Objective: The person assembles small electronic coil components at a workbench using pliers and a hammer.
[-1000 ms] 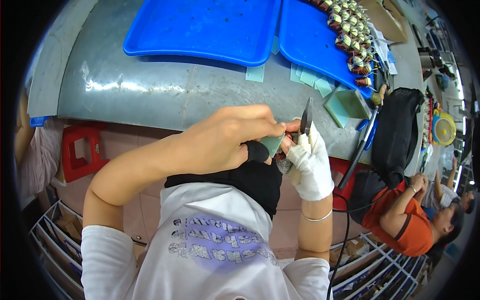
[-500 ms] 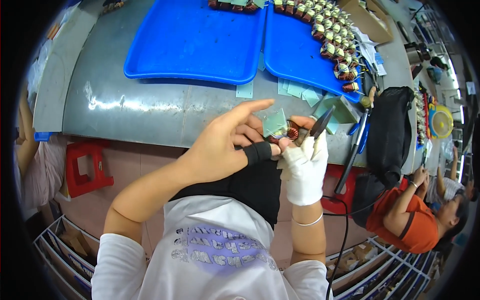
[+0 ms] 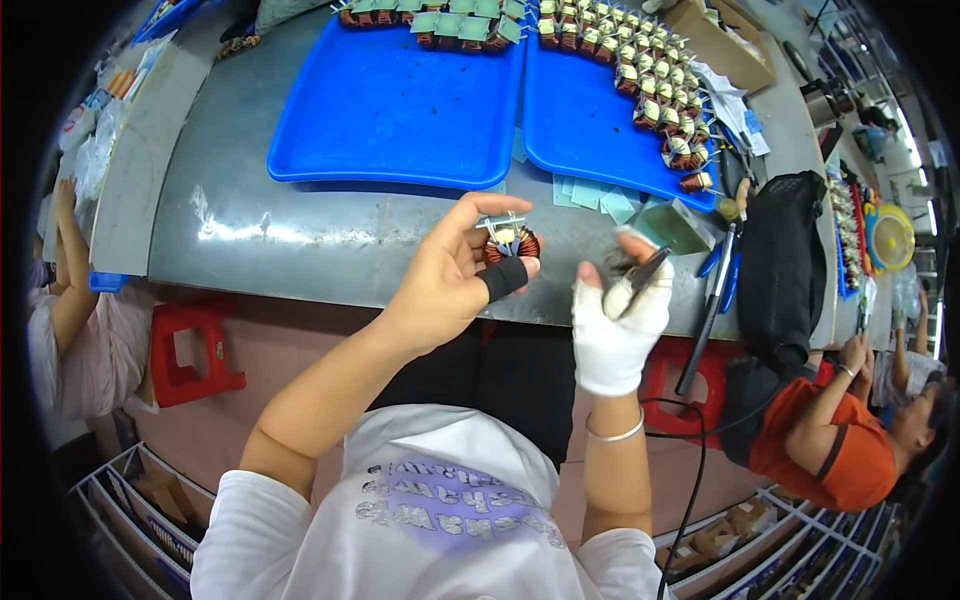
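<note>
My left hand (image 3: 437, 285), with a black band around its thumb, is closed on a copper-wound ring coil (image 3: 524, 247). A thin pale green plate (image 3: 503, 221) sits across the coil's upper side, seen nearly edge-on. To the right, my right hand (image 3: 618, 335) wears a white glove with bare fingertips showing. It grips a dark pointed tool (image 3: 652, 266), whose tip slants up and right; its exact kind I cannot make out. The right hand is apart from the coil, above the table's near edge.
A blue tray (image 3: 390, 170) bears coils topped with green plates at its far end. The right-hand blue tray (image 3: 600, 165) holds rows of coils. Loose green plates (image 3: 590, 194), a green block (image 3: 677, 226), blue-handled pliers (image 3: 729, 272) and a black bag (image 3: 785, 265) lie nearby. Co-workers sit at both sides.
My hands have come apart: the left has drawn the coil leftward and turned it, so the green plate shows edge-on. The right hand has moved off the coil with the tool.
</note>
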Demonstrator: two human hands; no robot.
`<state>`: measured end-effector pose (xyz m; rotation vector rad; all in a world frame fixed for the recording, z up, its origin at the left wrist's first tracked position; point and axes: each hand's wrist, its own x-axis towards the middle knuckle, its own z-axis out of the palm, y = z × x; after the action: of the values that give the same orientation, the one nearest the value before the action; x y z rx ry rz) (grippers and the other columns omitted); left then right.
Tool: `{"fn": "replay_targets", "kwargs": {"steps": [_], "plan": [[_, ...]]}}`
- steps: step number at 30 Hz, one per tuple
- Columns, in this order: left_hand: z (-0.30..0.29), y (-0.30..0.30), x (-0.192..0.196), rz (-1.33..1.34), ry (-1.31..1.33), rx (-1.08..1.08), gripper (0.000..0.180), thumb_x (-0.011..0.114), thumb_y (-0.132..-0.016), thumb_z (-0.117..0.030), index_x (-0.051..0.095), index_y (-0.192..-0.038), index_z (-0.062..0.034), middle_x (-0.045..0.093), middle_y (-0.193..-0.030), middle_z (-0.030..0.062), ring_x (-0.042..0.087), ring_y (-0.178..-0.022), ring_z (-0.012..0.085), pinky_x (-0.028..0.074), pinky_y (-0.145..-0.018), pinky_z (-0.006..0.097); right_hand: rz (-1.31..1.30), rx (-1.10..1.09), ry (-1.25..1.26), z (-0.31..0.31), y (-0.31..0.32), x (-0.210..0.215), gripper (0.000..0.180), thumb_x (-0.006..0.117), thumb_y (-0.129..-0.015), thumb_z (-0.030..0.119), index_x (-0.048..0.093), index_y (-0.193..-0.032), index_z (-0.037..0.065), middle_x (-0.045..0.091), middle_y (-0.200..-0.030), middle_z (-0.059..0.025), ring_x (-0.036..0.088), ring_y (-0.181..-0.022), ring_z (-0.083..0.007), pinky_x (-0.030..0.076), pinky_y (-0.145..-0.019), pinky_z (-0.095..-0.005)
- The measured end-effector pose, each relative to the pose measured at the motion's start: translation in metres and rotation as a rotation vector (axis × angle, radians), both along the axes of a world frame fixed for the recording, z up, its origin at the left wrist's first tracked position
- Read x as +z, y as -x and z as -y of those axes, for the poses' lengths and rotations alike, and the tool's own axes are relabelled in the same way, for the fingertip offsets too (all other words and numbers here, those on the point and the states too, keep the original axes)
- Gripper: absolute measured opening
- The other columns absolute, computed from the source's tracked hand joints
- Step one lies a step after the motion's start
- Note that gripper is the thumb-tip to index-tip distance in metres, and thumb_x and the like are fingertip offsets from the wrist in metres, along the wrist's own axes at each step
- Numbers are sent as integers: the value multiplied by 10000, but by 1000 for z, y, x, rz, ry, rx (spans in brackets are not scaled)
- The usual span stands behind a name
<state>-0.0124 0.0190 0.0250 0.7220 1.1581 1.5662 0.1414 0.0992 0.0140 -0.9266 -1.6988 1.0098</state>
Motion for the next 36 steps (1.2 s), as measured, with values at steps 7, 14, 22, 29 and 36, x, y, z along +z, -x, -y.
{"fn": "replay_targets", "kwargs": {"steps": [7,14,22,29,36], "plan": [[5,1,13,3,-6,38,467,665,-882,18,513,-1319,-49,607,-1071,63,579,-990,100,455,-908,250,402,134,-487,-17,-11,-8,544,714,-673,-16,592,-1198,59,595,-1093,-135,573,-960,-335,484,-841,-409],[9,1,-1,-168,-60,29,425,640,-899,15,541,-1310,-29,598,-1065,58,580,-991,104,471,-883,257,436,312,-132,17,-28,36,460,661,-713,-8,629,-1167,58,619,-995,-123,595,-886,-316,494,-801,-388],[11,-7,-10,-474,-57,128,526,545,-773,139,580,-1273,-23,653,-1063,90,642,-922,127,542,-783,275,721,227,-327,35,-13,47,493,714,-699,117,608,-1179,83,582,-986,-123,557,-878,-323,475,-739,-446],[9,-21,-20,-563,-104,227,427,648,-844,103,576,-1257,23,611,-1099,74,635,-975,119,544,-845,261,704,129,-242,51,-6,35,463,703,-705,102,645,-1164,88,555,-820,-100,587,-697,-295,497,-575,-417],[6,-31,-29,-575,-166,387,551,507,-717,186,615,-1221,-10,665,-1050,147,706,-908,191,562,-741,284,635,132,-112,57,-6,36,459,694,-709,91,641,-1165,91,549,-800,-103,600,-686,-307,497,-564,-422]]}}
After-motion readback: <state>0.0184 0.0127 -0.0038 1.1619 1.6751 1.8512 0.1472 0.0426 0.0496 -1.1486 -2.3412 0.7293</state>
